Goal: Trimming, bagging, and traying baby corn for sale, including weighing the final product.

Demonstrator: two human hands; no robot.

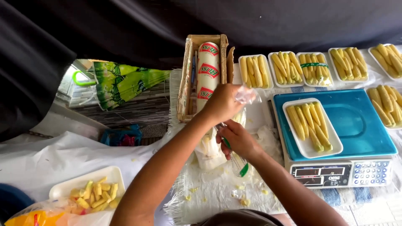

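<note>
Beside the blue scale (pixel 360 121), left hand (pixel 222 102) pinching clear film (pixel 246 95), right hand (pixel 238 140) gripping green-tipped tool (pixel 239 166) just below.

film: thin clear glossy plastic film (pixel 245 95)
scale top: smooth blue plastic scale platform (pixel 356 121)
box: rough plain wooden box (pixel 187 75)

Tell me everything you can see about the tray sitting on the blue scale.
The white tray looks like foam, shallow and rectangular with rounded corners. It lies slightly askew on the blue scale platform, left of centre, holding about five pale yellow baby corn cobs side by side. No hand touches it.
</note>
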